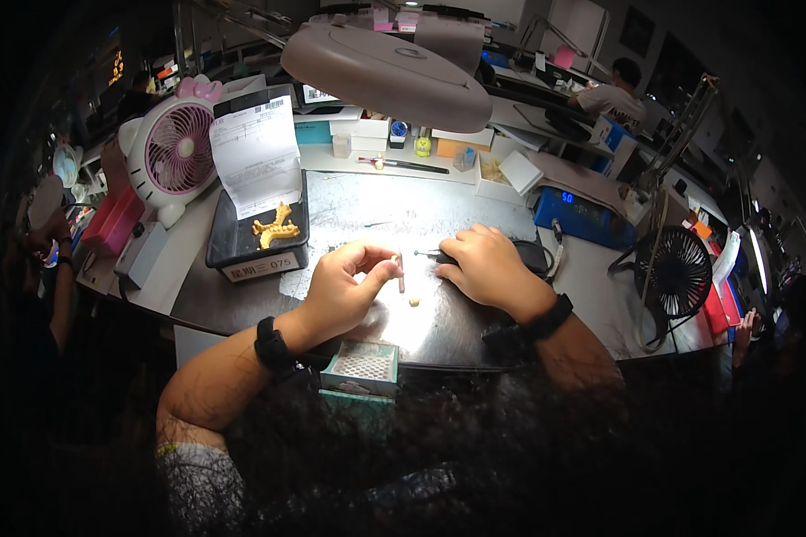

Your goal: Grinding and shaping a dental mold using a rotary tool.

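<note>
Here, left hand (347,285) pinching small rod (400,271), right hand (485,259) on handpiece (441,257).

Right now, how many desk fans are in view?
2. A pink fan stands at the bench's left rear, beside the black tray. A black fan sits at the right edge, beyond the right hand. Others may be hidden in the dark surroundings.

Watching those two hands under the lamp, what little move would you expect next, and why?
Probably the right hand brings the tip of its handheld tool left to the small pale piece pinched in the left hand. The tip already points at that piece with only a small gap between them, and both sit in the bright patch on the dark worktop.
</note>
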